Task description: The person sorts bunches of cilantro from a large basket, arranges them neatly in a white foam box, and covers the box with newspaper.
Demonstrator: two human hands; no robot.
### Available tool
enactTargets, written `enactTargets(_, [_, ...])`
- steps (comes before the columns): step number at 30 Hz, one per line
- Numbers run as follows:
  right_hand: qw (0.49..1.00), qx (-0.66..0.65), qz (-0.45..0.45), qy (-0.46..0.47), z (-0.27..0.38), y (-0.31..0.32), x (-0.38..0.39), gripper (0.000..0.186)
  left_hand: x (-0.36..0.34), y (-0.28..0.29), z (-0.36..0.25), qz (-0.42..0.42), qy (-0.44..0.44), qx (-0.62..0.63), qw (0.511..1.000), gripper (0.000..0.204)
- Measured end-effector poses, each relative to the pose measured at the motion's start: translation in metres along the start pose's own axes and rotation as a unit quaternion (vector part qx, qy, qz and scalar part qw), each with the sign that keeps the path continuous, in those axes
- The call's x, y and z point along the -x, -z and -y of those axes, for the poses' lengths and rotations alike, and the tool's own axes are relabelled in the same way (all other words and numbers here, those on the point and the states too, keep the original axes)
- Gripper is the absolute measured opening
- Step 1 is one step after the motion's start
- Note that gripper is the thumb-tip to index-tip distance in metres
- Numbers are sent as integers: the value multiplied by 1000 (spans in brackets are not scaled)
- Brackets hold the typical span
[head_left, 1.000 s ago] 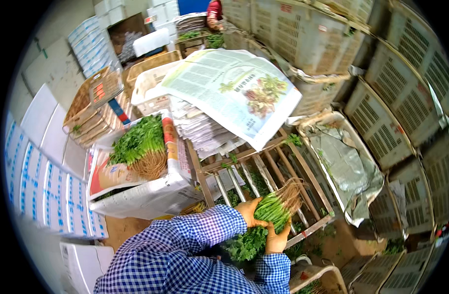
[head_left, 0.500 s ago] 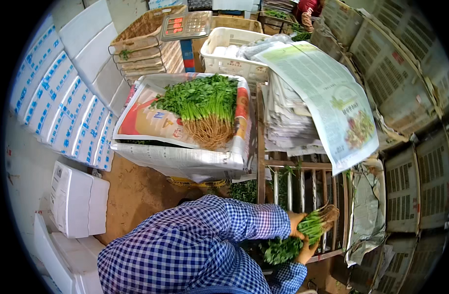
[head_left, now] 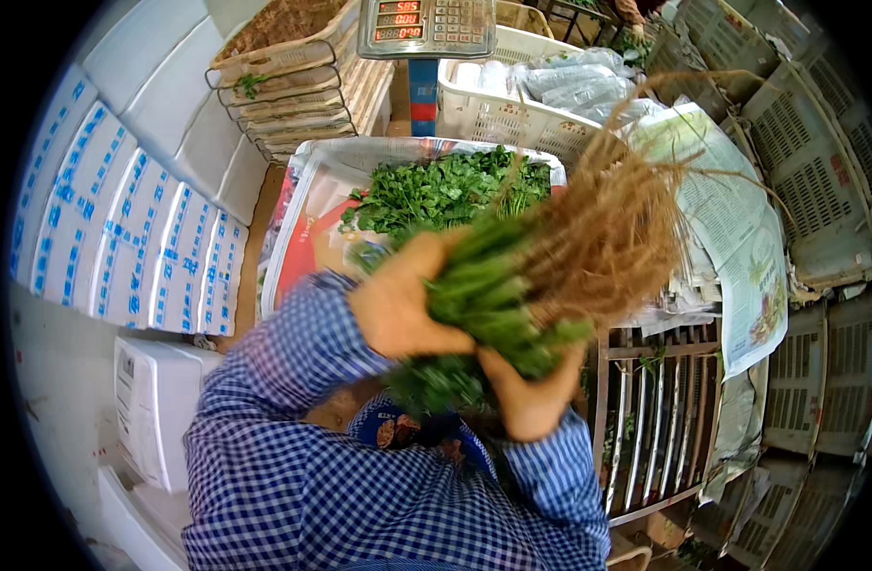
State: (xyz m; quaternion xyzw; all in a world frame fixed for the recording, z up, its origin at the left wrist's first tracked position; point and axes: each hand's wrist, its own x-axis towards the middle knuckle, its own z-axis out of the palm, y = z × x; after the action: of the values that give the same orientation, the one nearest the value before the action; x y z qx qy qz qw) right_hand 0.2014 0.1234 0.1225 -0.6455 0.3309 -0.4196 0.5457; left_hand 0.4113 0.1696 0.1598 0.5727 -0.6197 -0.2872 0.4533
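A bunch of coriander (head_left: 479, 290) is held up in front of me, its long brown roots pointing to the upper right and its leaves hanging to the lower left. My left hand (head_left: 407, 305) is wrapped round the stems from the left. From below, my right hand (head_left: 536, 390) grips the stems close to the roots. Both hands are somewhat blurred. Just beyond them, more coriander (head_left: 445, 190) lies on the paper lining of a box (head_left: 288, 224); the held bunch hides part of it.
A scale (head_left: 431, 33) stands behind the box, with a white crate (head_left: 512, 119) of plastic bags beside it. To the right are newspapers (head_left: 740, 247) and a slatted rack (head_left: 656, 428). Foam boxes (head_left: 122, 219) line the left. Another person's arm (head_left: 631, 14) shows at the far right.
Both hands have lifted the coriander bunch from over the slatted rack at the right and brought it left and upward, in front of the paper-lined box. The view has shifted too.
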Motion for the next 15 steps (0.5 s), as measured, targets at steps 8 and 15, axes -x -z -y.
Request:
enactTargets(8, [823,-439,47,-356,-56,-206,-19,90,-71,150,73,397,66,-356,843,81])
enactTargets(15, [703,-504,88,-495,-95,-237,12,73,-87,73,131,565,-44,-446,693,55])
